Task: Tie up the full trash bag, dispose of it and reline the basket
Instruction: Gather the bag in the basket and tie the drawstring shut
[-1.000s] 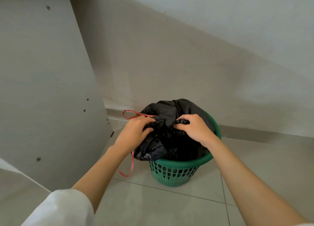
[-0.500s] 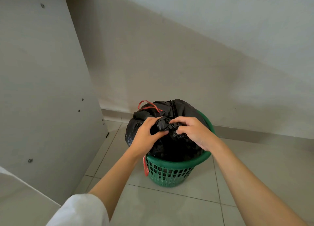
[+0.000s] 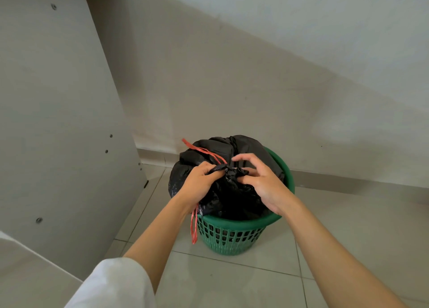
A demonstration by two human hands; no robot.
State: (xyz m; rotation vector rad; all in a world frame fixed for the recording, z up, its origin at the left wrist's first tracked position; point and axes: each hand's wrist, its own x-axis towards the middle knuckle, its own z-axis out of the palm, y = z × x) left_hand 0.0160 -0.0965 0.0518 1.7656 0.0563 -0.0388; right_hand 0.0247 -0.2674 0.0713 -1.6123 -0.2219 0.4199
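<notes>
A full black trash bag sits in a green plastic basket on the tiled floor. Its mouth is gathered into a bunched neck at the top. My left hand grips that neck from the left. My right hand hovers on the right of the neck with its fingers spread and loosely bent, the fingertips at the plastic. A red drawstring runs across the bag's top, and another length of it hangs down below my left wrist beside the basket.
A pale furniture panel with screw holes stands close on the left. The wall and its skirting run right behind the basket. Grey floor tiles stretch in front and to the right.
The bag's mouth has been drawn tighter into a bunch. My right hand let go of the plastic and spread its fingers. The red drawstring shifted up across the bag's top.
</notes>
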